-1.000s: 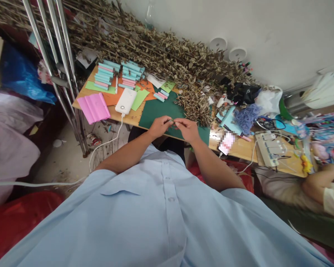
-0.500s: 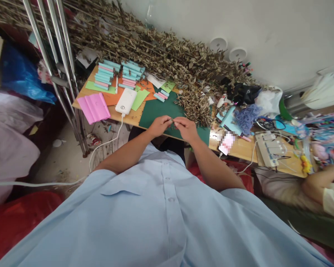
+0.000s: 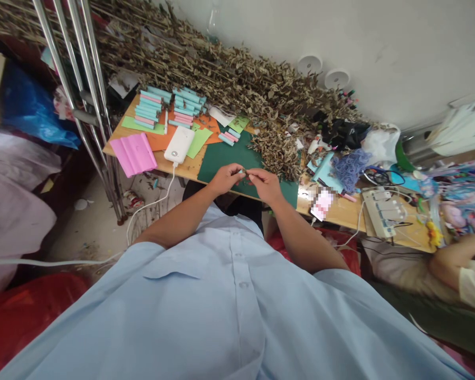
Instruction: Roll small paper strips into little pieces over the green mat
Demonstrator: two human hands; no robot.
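My left hand is closed in a pinch around a small light blue paper roll, mostly hidden by the fingers. Close against it, my right hand pinches with thumb and forefinger at the roll's end, where a dark bit like dried leaf shows; what exactly it holds is too small to tell. Both hands are over the front edge of a green mat. Just beyond them lies a heap of crumbled dried leaves. A few blue and pink paper rolls rest on the mat's back part.
Stacked paper rolls, pink paper and a white power bank with a cable occupy the left side. Dried stalks line the wall. A phone, blue yarn and a power strip sit right. Crutches stand left; another person's arm is far right.
The light blue roll now shows between the fingertips of my left hand, where it was hardly visible before. My right fingers have shifted slightly; both hands stay in nearly the same place.
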